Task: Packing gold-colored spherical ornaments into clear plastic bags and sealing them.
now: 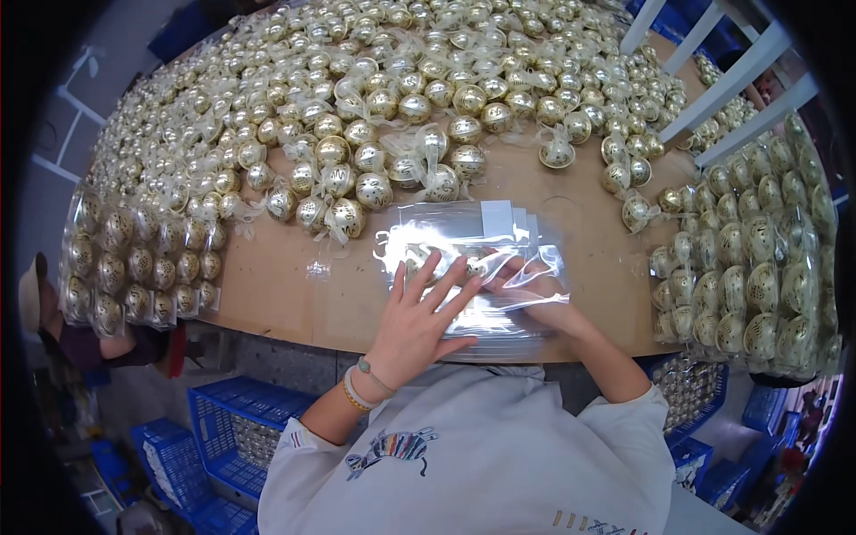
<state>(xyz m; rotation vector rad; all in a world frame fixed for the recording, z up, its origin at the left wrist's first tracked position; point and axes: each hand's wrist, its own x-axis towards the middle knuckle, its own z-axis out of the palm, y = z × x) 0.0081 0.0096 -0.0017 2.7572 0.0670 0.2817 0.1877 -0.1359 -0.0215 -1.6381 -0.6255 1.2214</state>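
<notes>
A stack of clear plastic bags point(513, 334) lies on the brown tabletop in front of me. My left hand point(428, 303) rests on the upper bag, palm down, with its fingers spread. Beneath its fingertips, parts of gold ball ornaments point(419, 259) show through the film. My right hand point(526, 281) comes in from the right and lies under clear film, seemingly within the bag's opening. Its fingers point left toward the ornaments. Glare on the film hides whether they grip one.
Many loose gold ball ornaments with pale ribbons point(415, 109) cover the table's far side. Clear packs of ornaments stand stacked at left point(138, 263) and right point(762, 290). White bars point(731, 80) rise at the far right. Blue crates point(236, 401) sit below the table edge.
</notes>
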